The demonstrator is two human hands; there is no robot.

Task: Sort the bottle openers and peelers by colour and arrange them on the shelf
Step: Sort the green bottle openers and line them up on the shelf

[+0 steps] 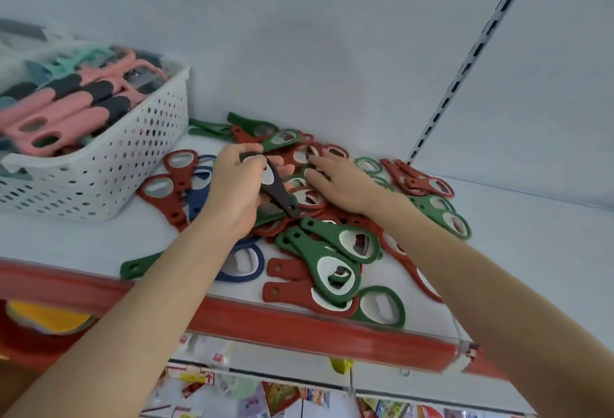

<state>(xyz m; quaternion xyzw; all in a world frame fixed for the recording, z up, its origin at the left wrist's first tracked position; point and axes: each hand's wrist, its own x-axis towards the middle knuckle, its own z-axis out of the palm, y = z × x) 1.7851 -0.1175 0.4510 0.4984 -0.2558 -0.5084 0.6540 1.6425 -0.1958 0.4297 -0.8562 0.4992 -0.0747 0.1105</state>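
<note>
Presently mid-sort at a high shelf (66,245). Left hand (237,185): grip closed round the head of a black opener (279,190), thumb and fingers curled on it, handle pointing down toward the pile. Right hand (345,185): grip loose, fingers near straight, tips resting on the mixed heap (335,241); it holds nothing. The heap of red and green openers lies centre-right on the shelf, pieces overlapping. A few red openers (176,182) and blue openers (201,185) lie apart to the left, beside the white basket (109,165) of pink and dark peelers (66,108).

Risks, as I judge them:
- A green opener (382,308) sits right at the red front lip (232,318), near the right forearm. A brush from that arm would tip it off.
- The openers interlock, so lifting one may drag its neighbours forward.
- No black group is visible, so the black one could end up in the wrong colour.
</note>
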